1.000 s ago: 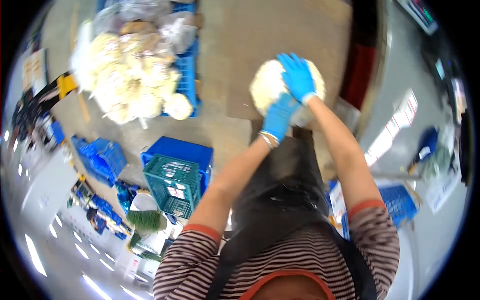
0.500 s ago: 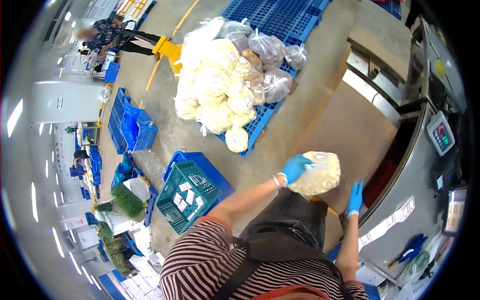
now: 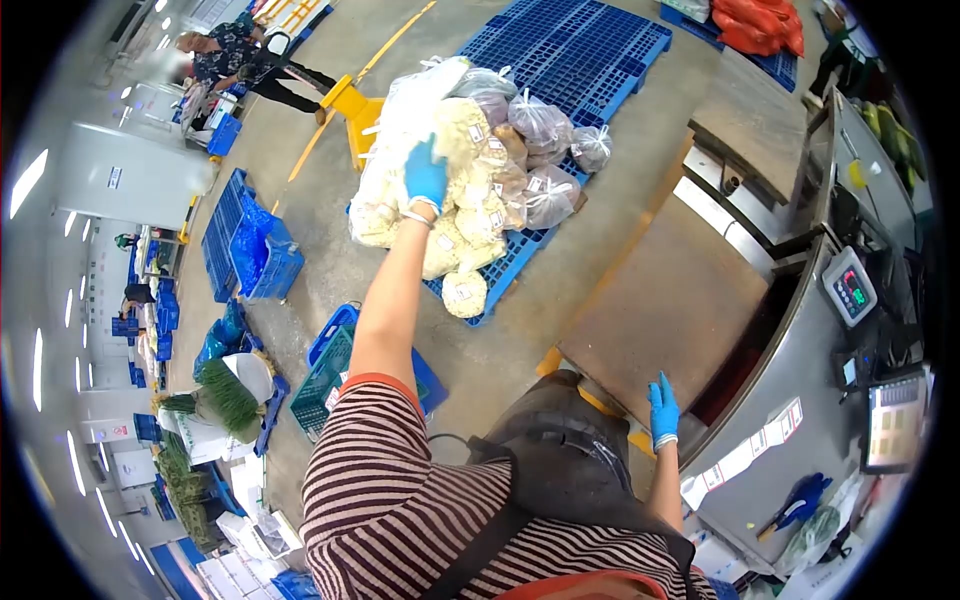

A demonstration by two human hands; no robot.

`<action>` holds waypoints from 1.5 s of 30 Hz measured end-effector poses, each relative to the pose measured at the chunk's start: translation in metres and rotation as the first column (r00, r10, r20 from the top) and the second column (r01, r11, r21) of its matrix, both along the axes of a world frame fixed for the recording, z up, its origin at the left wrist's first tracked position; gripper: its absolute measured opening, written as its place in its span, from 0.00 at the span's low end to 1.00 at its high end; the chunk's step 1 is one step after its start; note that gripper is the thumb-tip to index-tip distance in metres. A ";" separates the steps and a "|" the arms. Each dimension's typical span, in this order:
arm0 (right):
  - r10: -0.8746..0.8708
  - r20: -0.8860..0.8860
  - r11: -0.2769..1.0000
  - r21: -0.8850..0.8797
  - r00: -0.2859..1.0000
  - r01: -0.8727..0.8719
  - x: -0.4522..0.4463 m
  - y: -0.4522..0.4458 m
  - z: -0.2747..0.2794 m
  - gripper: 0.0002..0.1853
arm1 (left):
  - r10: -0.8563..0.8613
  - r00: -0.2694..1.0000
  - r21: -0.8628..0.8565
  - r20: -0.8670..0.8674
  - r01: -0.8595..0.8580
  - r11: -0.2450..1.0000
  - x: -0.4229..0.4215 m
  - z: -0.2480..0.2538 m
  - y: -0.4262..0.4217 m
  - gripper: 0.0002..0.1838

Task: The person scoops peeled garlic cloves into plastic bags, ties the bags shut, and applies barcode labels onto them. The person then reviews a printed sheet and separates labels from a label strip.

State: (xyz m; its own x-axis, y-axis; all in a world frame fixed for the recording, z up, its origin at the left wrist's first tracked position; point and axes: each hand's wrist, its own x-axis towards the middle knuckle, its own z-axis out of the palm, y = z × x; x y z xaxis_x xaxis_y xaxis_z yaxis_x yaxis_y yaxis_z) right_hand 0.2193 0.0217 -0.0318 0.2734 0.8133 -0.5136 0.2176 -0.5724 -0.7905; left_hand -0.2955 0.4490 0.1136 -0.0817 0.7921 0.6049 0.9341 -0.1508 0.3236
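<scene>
My left hand (image 3: 427, 175), in a blue glove, is stretched out over a heap of clear plastic bags (image 3: 465, 215) filled with pale, cream-coloured pieces. Its fingers look extended over the upper bags, and no bag visibly hangs from it. Labels show on several bags. My right hand (image 3: 662, 410), gloved too, is open beside the front edge of a brown metal platform (image 3: 670, 300), holding nothing. The heap rests on a blue pallet (image 3: 570, 45), together with bags of darker contents (image 3: 540, 125).
A green crate (image 3: 318, 385) stands left of me over a blue one. Right of me are a grey counter (image 3: 790, 375), a scale display (image 3: 850, 287) and a screen (image 3: 895, 422). A person (image 3: 235, 60) stands at the far left near a yellow pallet jack (image 3: 352, 110).
My left hand has swung from the platform to the heap. The bag of pale pieces it held is no longer over the platform. My right hand stays open, and the view has shifted.
</scene>
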 end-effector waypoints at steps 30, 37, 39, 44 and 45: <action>-0.443 0.721 0.809 0.064 0.533 0.585 0.121 0.020 0.214 0.51 | -0.303 0.565 -0.617 0.767 0.780 -0.107 0.510 0.116 -0.247 0.24; -0.526 0.421 0.817 0.008 0.739 0.577 0.123 0.019 0.230 0.49 | -0.719 0.567 -0.727 0.402 0.675 0.125 0.606 0.119 -0.218 0.39; -0.496 0.442 0.839 0.025 0.747 0.543 0.122 0.018 0.230 0.47 | -0.773 0.537 -0.671 0.337 0.713 0.203 0.620 0.110 -0.222 0.37; -0.627 0.244 0.777 0.127 0.740 0.616 0.132 0.004 0.239 0.41 | -0.195 0.555 -0.585 0.809 0.795 -0.164 0.632 0.092 -0.214 0.15; -0.654 0.201 0.756 0.138 0.729 0.640 0.138 0.000 0.246 0.40 | -0.145 0.551 -0.570 0.822 0.794 -0.212 0.629 0.090 -0.208 0.15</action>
State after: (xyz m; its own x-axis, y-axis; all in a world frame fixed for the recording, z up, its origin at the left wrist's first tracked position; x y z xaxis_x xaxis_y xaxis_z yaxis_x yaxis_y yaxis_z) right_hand 0.3569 0.0218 0.2140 0.8444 0.4214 -0.3308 -0.0163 -0.5970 -0.8021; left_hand 0.3332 0.2409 0.2032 0.7389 0.4285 -0.5200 0.4785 0.2097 0.8527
